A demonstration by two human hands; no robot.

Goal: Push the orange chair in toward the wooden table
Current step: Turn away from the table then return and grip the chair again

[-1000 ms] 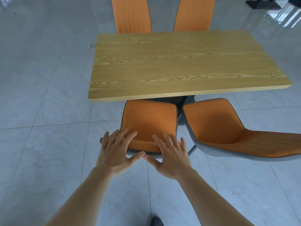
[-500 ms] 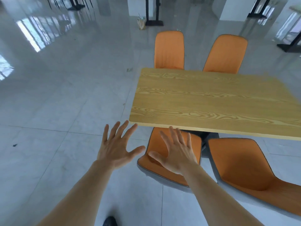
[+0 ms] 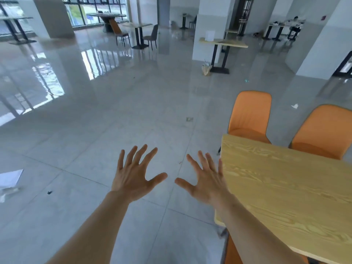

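Orange shows only as a sliver of the pushed chair [image 3: 231, 250] under the near edge of the wooden bench [image 3: 285, 187], where a second ago its whole seat lay in front of both hands. The left hand [image 3: 133, 180] and right hand [image 3: 207, 183] have lifted off it and hang open, fingers spread, holding nothing, over the grey floor [image 3: 114, 121]. The view has swung left, and the push looks finished.

worktop [image 3: 285, 187]: light wood grain, bare top, at right | floor [image 3: 133, 111]: glossy grey tiles | on floor: two orange chairs [image 3: 249, 117] at worktop's far side, white sheet [image 3: 9, 178] far left
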